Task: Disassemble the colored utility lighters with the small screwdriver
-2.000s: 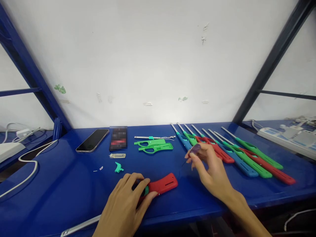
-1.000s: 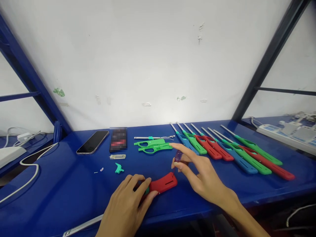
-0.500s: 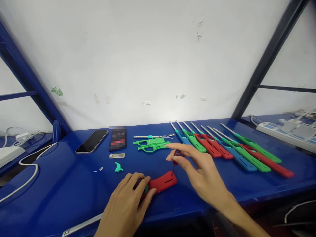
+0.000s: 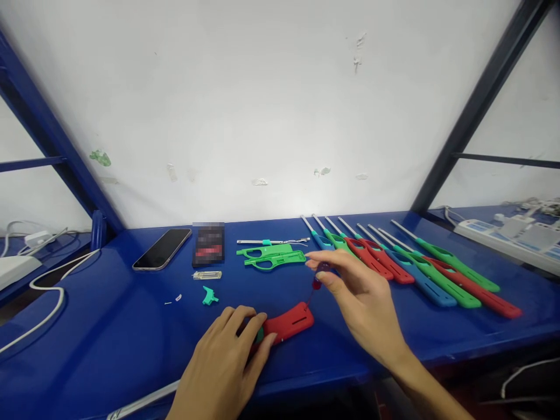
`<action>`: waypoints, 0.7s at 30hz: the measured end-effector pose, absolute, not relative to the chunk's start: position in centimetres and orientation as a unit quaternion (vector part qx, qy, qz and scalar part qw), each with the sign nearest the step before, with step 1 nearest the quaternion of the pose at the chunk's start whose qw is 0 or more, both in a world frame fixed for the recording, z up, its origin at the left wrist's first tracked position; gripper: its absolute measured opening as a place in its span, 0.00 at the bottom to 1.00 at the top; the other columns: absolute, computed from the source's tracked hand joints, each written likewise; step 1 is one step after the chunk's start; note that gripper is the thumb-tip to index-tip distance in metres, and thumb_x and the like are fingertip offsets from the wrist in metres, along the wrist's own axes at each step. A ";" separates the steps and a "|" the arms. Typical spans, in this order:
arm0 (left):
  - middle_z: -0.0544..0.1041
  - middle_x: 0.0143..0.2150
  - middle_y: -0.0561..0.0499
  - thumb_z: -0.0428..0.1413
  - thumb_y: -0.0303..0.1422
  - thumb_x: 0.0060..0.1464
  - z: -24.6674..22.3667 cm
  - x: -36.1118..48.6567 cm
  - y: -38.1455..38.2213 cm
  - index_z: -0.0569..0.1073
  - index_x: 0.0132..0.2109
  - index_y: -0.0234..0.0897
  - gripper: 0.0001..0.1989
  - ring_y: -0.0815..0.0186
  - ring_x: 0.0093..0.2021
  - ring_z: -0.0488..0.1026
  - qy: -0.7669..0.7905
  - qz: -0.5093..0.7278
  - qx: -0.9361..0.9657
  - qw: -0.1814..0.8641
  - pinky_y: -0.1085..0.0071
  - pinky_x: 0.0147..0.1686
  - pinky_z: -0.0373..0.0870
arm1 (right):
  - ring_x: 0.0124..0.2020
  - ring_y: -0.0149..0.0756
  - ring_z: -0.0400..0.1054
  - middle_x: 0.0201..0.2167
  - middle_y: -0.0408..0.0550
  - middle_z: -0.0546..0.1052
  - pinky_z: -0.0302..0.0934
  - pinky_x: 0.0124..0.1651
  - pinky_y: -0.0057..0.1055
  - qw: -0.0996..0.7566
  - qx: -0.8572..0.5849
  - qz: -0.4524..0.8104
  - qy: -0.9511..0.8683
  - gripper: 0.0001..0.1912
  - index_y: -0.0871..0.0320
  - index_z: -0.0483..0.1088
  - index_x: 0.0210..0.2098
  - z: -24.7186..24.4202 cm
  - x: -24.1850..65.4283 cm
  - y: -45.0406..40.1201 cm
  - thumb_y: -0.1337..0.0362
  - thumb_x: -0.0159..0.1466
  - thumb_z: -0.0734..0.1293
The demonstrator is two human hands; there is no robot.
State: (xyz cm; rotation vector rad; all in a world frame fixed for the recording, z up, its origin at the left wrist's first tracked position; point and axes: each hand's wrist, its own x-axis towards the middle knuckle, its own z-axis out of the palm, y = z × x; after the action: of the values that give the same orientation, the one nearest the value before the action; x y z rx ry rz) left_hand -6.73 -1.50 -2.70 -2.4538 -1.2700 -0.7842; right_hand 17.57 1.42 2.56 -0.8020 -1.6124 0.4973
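My left hand (image 4: 230, 350) is closed round one end of a red lighter (image 4: 291, 324) and presses it on the blue table; a metal tube (image 4: 144, 401) sticks out on its far side, at the lower left. Between the fingertips of my right hand (image 4: 359, 297) is a small dark red screwdriver (image 4: 318, 279), tilted, its thin shaft reaching down to the free end of the red lighter. Whether the tip touches it, I cannot tell. Green casing halves (image 4: 271, 256) lie behind, with a metal rod (image 4: 258, 241) beyond them.
Several finished-looking lighters (image 4: 420, 280) lie in a slanted row at the right. At the left are a phone (image 4: 161, 249), a blurred dark packet (image 4: 209, 245), a clear fuel tank (image 4: 207, 275), a teal trigger (image 4: 210, 296) and a white cable (image 4: 61, 291). A power strip (image 4: 490, 233) is far right.
My right hand has moved slightly right and up with the screwdriver, which now leans more to the right. My left hand and the red lighter have stayed in place.
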 end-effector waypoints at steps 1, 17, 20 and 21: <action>0.83 0.46 0.45 0.45 0.39 0.78 -2.7 -6.7 -1.5 0.79 0.53 0.38 0.19 0.55 0.41 0.82 -0.439 -0.271 -0.846 0.132 0.58 0.40 0.84 | 0.44 0.38 0.78 0.43 0.44 0.83 0.74 0.47 0.35 0.589 -0.338 0.223 -0.700 0.14 0.43 0.79 0.56 2.5 17.8 1.5 0.64 0.77 0.66; 0.82 0.48 0.45 0.47 0.40 0.77 -3.0 -6.9 -1.4 0.78 0.55 0.39 0.17 0.55 0.43 0.81 -0.451 -0.285 -0.838 0.110 0.59 0.41 0.83 | 0.49 0.35 0.77 0.49 0.42 0.82 0.72 0.53 0.34 0.532 -0.303 0.182 -0.770 0.22 0.42 0.70 0.62 1.9 17.5 0.6 0.72 0.78 0.59; 0.82 0.48 0.45 0.48 0.43 0.77 -3.2 -6.8 -1.4 0.78 0.54 0.40 0.17 0.54 0.43 0.81 -0.455 -0.291 -0.837 0.090 0.56 0.40 0.82 | 0.54 0.37 0.76 0.54 0.45 0.80 0.70 0.58 0.36 0.528 -0.335 0.156 -0.765 0.18 0.44 0.70 0.61 1.8 17.0 0.8 0.70 0.78 0.61; 0.81 0.48 0.45 0.48 0.44 0.76 -3.3 -6.8 -1.4 0.78 0.54 0.40 0.18 0.53 0.44 0.80 -0.457 -0.292 -0.836 0.084 0.55 0.40 0.82 | 0.55 0.39 0.75 0.54 0.45 0.79 0.69 0.59 0.37 0.531 -0.349 0.138 -0.760 0.14 0.45 0.71 0.59 1.9 16.9 0.9 0.67 0.77 0.64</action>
State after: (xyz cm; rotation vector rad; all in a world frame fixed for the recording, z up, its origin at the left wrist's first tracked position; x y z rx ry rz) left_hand -6.79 -1.44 -3.31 -2.4954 -1.3627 -0.8724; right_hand 16.88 0.87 1.90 -0.8330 -1.8141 0.3294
